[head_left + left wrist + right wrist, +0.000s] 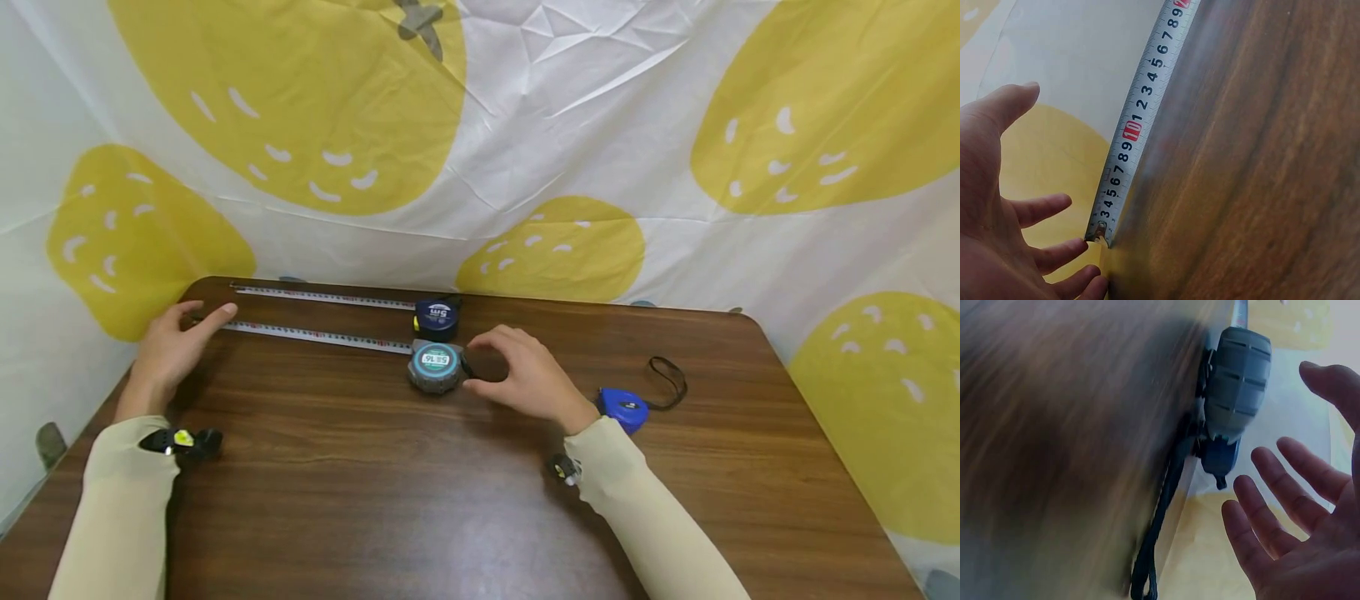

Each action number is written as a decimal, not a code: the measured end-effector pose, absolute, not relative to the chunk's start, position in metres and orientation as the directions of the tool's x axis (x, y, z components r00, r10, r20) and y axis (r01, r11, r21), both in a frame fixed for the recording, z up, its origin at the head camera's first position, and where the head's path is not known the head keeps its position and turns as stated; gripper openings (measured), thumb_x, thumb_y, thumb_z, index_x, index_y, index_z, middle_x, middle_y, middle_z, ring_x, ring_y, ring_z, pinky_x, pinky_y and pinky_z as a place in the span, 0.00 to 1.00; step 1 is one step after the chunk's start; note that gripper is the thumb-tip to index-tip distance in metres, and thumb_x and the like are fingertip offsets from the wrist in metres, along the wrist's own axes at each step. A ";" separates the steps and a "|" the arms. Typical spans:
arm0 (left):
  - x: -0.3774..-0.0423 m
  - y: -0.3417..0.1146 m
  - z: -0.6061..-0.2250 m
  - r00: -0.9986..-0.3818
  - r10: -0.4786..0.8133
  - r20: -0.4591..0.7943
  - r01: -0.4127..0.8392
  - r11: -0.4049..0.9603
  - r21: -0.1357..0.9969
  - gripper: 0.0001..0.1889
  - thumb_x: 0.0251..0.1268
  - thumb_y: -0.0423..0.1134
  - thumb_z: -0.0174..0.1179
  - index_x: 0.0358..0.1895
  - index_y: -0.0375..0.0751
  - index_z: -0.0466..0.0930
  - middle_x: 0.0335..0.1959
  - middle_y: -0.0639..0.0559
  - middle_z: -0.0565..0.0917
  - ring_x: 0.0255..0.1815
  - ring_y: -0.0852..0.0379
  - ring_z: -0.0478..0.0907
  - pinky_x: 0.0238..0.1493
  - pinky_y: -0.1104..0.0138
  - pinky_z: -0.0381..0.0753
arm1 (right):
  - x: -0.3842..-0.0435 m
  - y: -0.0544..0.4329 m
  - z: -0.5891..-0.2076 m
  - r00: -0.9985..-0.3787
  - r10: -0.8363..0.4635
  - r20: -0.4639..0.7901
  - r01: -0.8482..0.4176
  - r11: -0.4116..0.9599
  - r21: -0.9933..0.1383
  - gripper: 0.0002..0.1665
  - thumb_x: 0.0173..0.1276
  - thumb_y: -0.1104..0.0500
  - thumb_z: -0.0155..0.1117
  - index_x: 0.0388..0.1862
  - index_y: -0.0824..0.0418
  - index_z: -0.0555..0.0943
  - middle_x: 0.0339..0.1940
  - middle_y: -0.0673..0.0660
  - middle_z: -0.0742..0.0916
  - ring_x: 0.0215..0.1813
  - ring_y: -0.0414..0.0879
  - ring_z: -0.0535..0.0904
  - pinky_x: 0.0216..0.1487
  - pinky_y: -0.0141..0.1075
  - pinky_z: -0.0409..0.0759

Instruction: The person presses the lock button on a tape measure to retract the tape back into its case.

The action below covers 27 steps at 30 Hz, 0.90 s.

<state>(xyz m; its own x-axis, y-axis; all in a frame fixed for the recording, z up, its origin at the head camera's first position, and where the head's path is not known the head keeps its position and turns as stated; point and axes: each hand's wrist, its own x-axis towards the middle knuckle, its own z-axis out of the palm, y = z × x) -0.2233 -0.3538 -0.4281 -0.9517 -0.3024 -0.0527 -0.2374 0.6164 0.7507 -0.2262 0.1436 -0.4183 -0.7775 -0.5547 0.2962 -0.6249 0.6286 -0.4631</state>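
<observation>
Grey tape measure (435,367) reads "5", "16"; navy one (438,319), "5m"

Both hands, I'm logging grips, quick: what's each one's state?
Left hand: open, near the hooked end of a white numbered tape.
Right hand: open, beside the round grey-and-blue tape measure.

Just behind the bare left hand (168,354) ends a plain, pale cream long sleeve (120,508), and at its cuff sits a black wrist device (204,443) with a bright yellow-green patch. Behind the bare right hand (528,379), a matching right sleeve (648,504) creases near the wrist, where a small dark unit (561,467) shows a yellowish spot and a pale, glinting piece.
</observation>
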 end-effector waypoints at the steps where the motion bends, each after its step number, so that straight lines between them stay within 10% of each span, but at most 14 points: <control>1: -0.223 -0.354 -0.428 -0.952 -0.302 -0.053 -0.237 0.617 0.751 0.55 0.81 0.72 0.51 0.86 0.24 0.50 0.84 0.19 0.53 0.82 0.18 0.53 0.77 0.27 0.55 | -0.227 0.140 -0.419 -0.779 -0.553 0.295 -0.623 0.629 -0.465 0.32 0.67 0.46 0.84 0.63 0.59 0.86 0.57 0.53 0.88 0.64 0.53 0.81 0.68 0.54 0.78; 27: -0.223 -0.357 -0.427 -0.955 -0.284 -0.087 -0.252 0.619 0.744 0.56 0.81 0.74 0.49 0.87 0.27 0.47 0.86 0.19 0.47 0.84 0.17 0.48 0.77 0.25 0.52 | -0.233 0.096 -0.422 -0.817 -0.558 0.146 -0.559 0.704 -0.439 0.40 0.69 0.44 0.83 0.75 0.58 0.81 0.72 0.57 0.84 0.72 0.57 0.78 0.71 0.55 0.77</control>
<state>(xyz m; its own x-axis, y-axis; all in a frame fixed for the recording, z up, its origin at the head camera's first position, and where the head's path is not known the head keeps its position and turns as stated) -0.2226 -0.3566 -0.4275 -0.9549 -0.2838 -0.0875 -0.2522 0.6191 0.7437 -0.2329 0.0961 -0.4221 -0.8169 -0.5578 0.1465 -0.5591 0.7035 -0.4388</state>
